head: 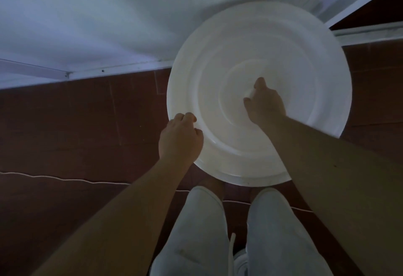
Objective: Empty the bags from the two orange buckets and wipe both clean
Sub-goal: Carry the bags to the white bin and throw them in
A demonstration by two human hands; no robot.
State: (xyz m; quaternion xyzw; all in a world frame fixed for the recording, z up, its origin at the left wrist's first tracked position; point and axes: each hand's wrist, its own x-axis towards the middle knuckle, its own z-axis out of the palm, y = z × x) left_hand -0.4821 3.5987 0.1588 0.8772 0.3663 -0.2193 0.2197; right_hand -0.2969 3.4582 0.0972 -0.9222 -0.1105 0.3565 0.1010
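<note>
A large round white lid (283,57) with raised concentric rings fills the middle of the head view, close to the wall. My left hand (180,138) grips its rim at the lower left, fingers curled over the edge. At the lid's centre, my right hand (265,103) pinches a small white knob (249,93). Whatever lies under the lid is hidden. No orange bucket and no bag are in sight.
A white wall (87,25) with a white skirting strip runs behind the lid. The floor (65,123) is dark red-brown tile. A thin white cord (65,179) lies across it from the left to my legs (196,232) in pale trousers.
</note>
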